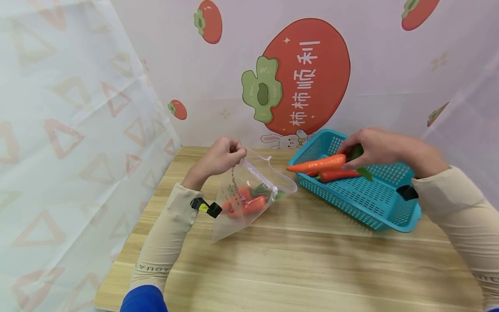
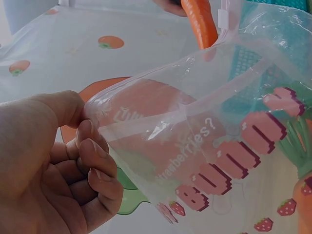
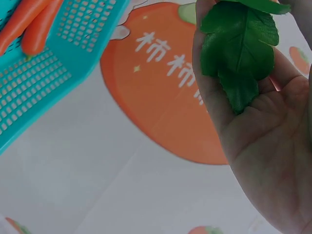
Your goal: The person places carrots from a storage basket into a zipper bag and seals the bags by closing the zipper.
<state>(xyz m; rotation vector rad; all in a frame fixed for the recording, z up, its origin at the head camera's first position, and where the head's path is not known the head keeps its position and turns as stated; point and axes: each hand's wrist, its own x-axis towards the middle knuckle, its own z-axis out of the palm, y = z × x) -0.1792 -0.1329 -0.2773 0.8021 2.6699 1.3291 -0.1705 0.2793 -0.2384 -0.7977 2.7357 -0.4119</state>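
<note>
My left hand (image 1: 226, 156) pinches a top corner of a clear zip bag (image 1: 230, 227), printed with pink letters and strawberries. Inside the bag lie orange-red carrots (image 1: 255, 204) with green tops. A white slider sits on the bag's zip strip, and the bag's mouth gapes a little toward the basket. Over the blue basket (image 1: 352, 203), my right hand (image 1: 376, 147) holds an orange carrot (image 1: 319, 164) by its leafy end, its tip pointing left. Green leaves (image 3: 239, 53) lie against the fingers in the right wrist view. Below that carrot, a red chili pepper (image 1: 339, 175) rests in the basket.
The basket, perforated and with a raised rim, stands at the back right of the wooden table (image 1: 249, 273). Behind it hangs a white backdrop (image 1: 210, 82) printed with persimmons and a rabbit. A patterned white sheet (image 1: 70, 151) covers the left side.
</note>
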